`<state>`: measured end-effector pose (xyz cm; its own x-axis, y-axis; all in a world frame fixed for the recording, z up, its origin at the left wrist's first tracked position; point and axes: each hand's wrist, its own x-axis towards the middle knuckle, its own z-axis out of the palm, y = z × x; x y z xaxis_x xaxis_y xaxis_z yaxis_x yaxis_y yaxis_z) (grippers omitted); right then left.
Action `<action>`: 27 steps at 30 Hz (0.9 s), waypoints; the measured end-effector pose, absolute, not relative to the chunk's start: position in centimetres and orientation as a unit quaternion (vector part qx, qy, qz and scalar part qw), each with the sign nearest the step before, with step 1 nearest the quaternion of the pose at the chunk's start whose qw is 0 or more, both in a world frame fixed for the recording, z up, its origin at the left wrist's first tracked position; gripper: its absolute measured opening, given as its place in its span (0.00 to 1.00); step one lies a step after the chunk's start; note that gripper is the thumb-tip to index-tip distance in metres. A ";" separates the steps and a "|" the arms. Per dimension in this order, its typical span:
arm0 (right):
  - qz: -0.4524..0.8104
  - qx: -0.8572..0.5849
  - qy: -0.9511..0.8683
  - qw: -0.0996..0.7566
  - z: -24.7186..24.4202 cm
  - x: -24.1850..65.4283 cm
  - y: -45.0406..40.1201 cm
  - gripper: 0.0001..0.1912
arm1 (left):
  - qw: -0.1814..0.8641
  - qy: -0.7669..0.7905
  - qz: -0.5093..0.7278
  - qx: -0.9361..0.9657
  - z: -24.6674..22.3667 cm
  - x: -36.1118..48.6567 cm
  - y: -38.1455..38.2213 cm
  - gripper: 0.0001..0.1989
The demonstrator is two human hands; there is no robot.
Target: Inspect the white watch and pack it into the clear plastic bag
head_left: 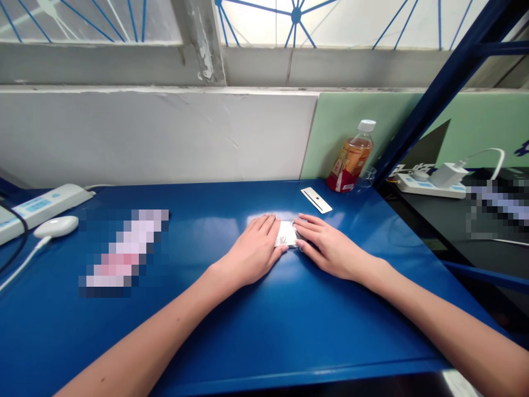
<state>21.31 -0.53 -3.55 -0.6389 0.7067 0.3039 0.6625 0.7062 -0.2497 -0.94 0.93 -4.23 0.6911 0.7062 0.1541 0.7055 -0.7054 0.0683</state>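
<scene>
A small white packet with a shiny, clear-looking edge (286, 234) lies on the blue desk (297, 325), between my two hands. My left hand (258, 245) rests flat over its left side, fingers stretched out and thumb along the near edge. From the other side, my right hand (324, 242) touches the packet's right edge with spread fingers. What the packet contains cannot be made out. Just beyond my right hand lies a flat white card (316, 200) with a dark stripe and a dot.
A drink bottle (351, 157) with a white cap stands at the back right, near a blue metal post (438, 82). At left are a power strip (49, 207), a white oval device (57, 226) with a cable, and a pixelated flat object (126, 248). Another power strip (432, 184) sits right.
</scene>
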 end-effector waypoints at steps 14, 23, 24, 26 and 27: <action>-0.030 -0.347 -0.922 0.172 -4.2 21.1 -0.7 0.22 | 0.010 0.388 0.068 0.919 -4.3 -0.8 1.0 0.28; -0.058 -0.341 -0.924 0.162 -3.8 20.8 -0.8 0.22 | -0.004 0.385 0.067 0.920 -4.5 -0.8 1.0 0.29; -0.054 -0.343 -0.922 0.171 -3.8 20.9 -0.7 0.22 | -0.002 0.386 0.070 0.920 -4.5 -0.9 1.0 0.29; -0.040 -0.348 -0.918 0.187 -3.7 21.0 -0.6 0.20 | 0.000 0.385 0.072 0.920 -4.5 -0.9 1.0 0.29; -0.031 -0.354 -0.914 0.195 -3.7 21.2 -0.4 0.19 | 0.001 0.385 0.072 0.920 -4.5 -1.0 1.0 0.29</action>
